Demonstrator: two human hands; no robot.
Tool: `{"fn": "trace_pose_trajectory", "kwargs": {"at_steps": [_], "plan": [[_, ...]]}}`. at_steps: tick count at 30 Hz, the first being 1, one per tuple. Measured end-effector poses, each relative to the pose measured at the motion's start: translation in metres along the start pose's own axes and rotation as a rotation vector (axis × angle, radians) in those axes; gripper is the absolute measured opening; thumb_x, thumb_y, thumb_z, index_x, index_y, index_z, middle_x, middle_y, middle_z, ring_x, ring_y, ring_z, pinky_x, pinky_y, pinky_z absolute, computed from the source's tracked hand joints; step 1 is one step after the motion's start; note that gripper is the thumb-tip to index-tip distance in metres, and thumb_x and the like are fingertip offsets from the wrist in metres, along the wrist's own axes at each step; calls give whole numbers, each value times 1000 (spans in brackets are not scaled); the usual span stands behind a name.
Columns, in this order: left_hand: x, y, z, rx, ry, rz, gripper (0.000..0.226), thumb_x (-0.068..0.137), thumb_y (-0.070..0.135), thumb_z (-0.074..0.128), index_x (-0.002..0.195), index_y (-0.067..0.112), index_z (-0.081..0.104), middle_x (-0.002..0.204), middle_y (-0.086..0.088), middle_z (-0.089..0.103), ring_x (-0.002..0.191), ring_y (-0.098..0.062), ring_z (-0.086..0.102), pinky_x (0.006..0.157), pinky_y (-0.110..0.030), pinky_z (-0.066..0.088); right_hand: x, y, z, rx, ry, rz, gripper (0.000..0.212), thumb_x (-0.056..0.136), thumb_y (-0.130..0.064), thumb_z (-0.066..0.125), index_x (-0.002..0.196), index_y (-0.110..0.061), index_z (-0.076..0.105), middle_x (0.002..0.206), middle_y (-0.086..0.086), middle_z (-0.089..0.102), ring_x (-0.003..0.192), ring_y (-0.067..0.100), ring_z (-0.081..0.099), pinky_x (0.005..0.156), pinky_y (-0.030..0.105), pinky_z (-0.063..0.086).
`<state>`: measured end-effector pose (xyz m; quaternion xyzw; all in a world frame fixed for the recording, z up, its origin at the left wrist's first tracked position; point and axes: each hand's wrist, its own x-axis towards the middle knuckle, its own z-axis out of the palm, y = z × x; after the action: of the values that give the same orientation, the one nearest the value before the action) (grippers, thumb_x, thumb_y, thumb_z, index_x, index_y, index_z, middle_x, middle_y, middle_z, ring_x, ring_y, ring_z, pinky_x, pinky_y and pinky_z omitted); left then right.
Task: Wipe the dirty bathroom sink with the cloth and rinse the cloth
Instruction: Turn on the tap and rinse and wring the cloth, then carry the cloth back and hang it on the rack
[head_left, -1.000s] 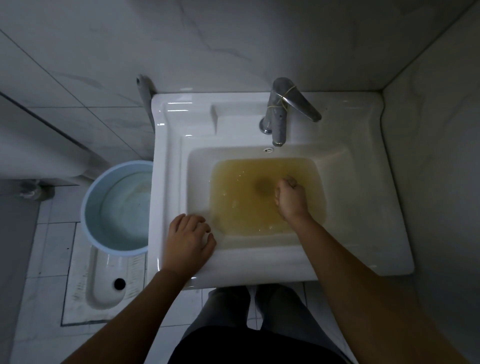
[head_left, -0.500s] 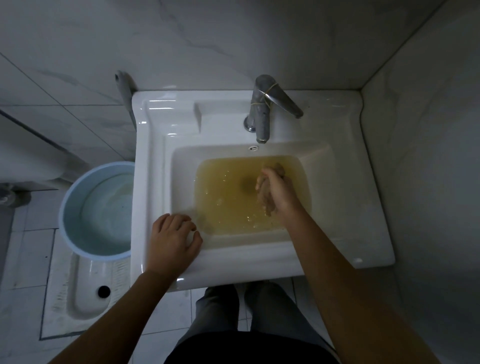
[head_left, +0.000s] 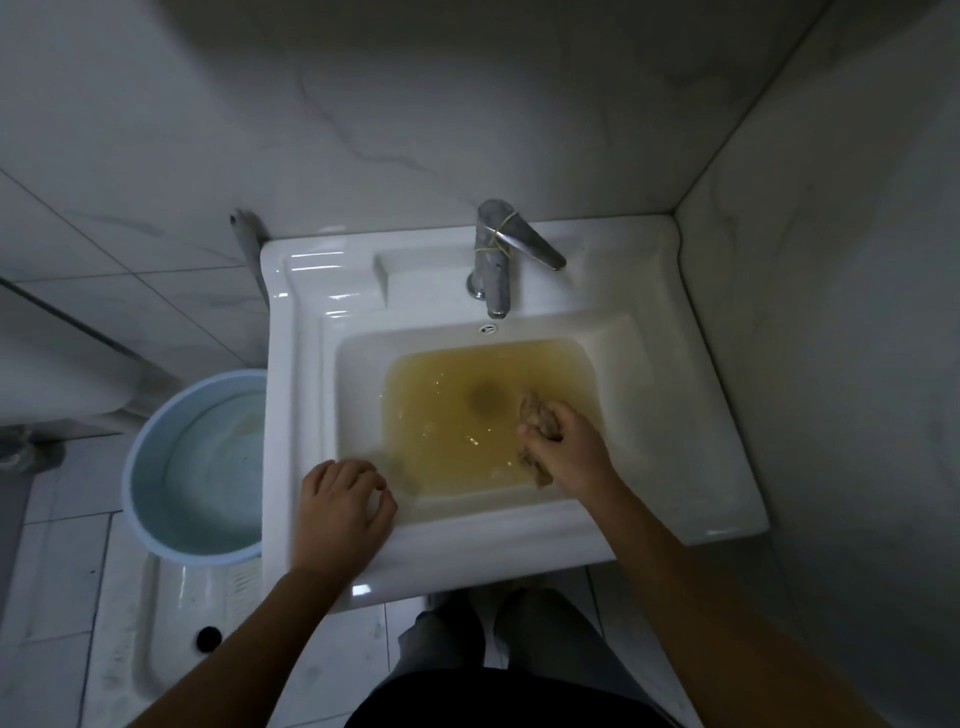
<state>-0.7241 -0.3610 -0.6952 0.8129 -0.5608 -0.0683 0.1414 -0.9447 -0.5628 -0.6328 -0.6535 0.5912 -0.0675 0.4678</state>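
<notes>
1. While the cloth (head_left: 534, 413) sits bunched in my right hand (head_left: 569, 444), fingers curled round it, just right of the drain (head_left: 485, 399), I should squeeze firmly.
2. My left hand (head_left: 340, 506), fingers loosely bent and holding nothing, rests on the sink (head_left: 675, 467) rim left of the drain, bracing me.
3. The yellow water (head_left: 441, 415) looks dirty. The tap (head_left: 493, 260) behind the drain would likely rinse better.

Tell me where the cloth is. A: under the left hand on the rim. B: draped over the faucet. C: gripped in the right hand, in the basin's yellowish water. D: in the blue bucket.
C: the right hand grips the bunched cloth in the yellowish water of the sink; the left hand rests on the front rim holding nothing.
</notes>
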Motion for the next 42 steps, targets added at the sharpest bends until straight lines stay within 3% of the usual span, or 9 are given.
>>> {"fn": "trace_pose_trajectory", "kwargs": {"at_steps": [2, 7, 12, 14, 23, 28, 34, 38, 42], "plan": [[2, 2, -3, -33, -12, -26, 32, 89, 38, 46, 87, 20, 71, 93, 4, 68, 89, -19, 63, 93, -39, 39, -1, 7, -1, -31, -35, 68, 31, 86, -39, 71, 105, -16, 65, 96, -1, 68, 91, 18, 66, 82, 35, 54], [4, 35, -23, -256, -24, -218, 21, 94, 32, 56, 94, 19, 72, 93, 7, 71, 82, -12, 63, 82, -35, 51, -16, 2, -11, 242, -86, 111, 34, 88, -37, 71, 116, -18, 63, 105, -6, 66, 94, 9, 64, 72, 23, 51], [15, 104, -49, -1054, -306, -759, 16, 96, 32, 63, 98, 17, 71, 95, -3, 77, 90, -22, 72, 82, -39, 57, -29, 7, -7, 531, -172, 218, 45, 88, -33, 73, 127, -15, 61, 116, 6, 70, 102, 21, 69, 76, 36, 62], [19, 130, -59, -1209, -370, -825, 23, 98, 35, 63, 105, 14, 70, 100, -5, 78, 93, -24, 73, 84, -37, 59, -32, 8, -4, 573, -226, 237, 45, 87, -29, 73, 127, -14, 61, 115, 7, 70, 101, 22, 70, 71, 34, 62], [6, 201, -35, -1148, -248, -851, 33, 86, 45, 76, 105, 19, 70, 96, -2, 79, 93, -21, 74, 83, -36, 60, -34, 35, -21, 366, -379, 108, 41, 86, -35, 73, 121, -20, 58, 113, 4, 68, 101, 22, 68, 88, 49, 59], [6, 231, -28, -1130, -90, -896, 21, 90, 28, 75, 99, 10, 70, 96, -10, 75, 86, -22, 73, 65, -24, 59, -32, 39, -47, 294, -394, 46, 37, 89, -39, 70, 120, -21, 64, 111, 1, 70, 100, 19, 69, 88, 45, 60], [-13, 233, -31, -1043, 119, -907, 8, 93, 19, 70, 91, 12, 71, 79, -4, 75, 75, -19, 72, 64, -37, 60, -35, 20, -48, 158, -422, -77, 34, 87, -28, 73, 115, -13, 61, 114, 0, 65, 106, 16, 63, 93, 36, 54], [-32, 227, -45, -951, 258, -899, 12, 95, 15, 65, 84, 14, 69, 69, -2, 72, 58, -10, 65, 56, -32, 55, -51, 5, -35, 74, -422, -164, 29, 90, -24, 70, 115, -15, 59, 110, -2, 64, 102, 17, 64, 83, 34, 56], [-65, 210, -63, -895, 339, -864, 14, 97, 17, 62, 85, 18, 69, 72, 4, 71, 65, -7, 66, 59, -23, 54, -79, -5, -10, 11, -377, -269, 14, 97, -27, 60, 108, -19, 60, 102, -5, 64, 92, 15, 64, 67, 27, 53]]}}
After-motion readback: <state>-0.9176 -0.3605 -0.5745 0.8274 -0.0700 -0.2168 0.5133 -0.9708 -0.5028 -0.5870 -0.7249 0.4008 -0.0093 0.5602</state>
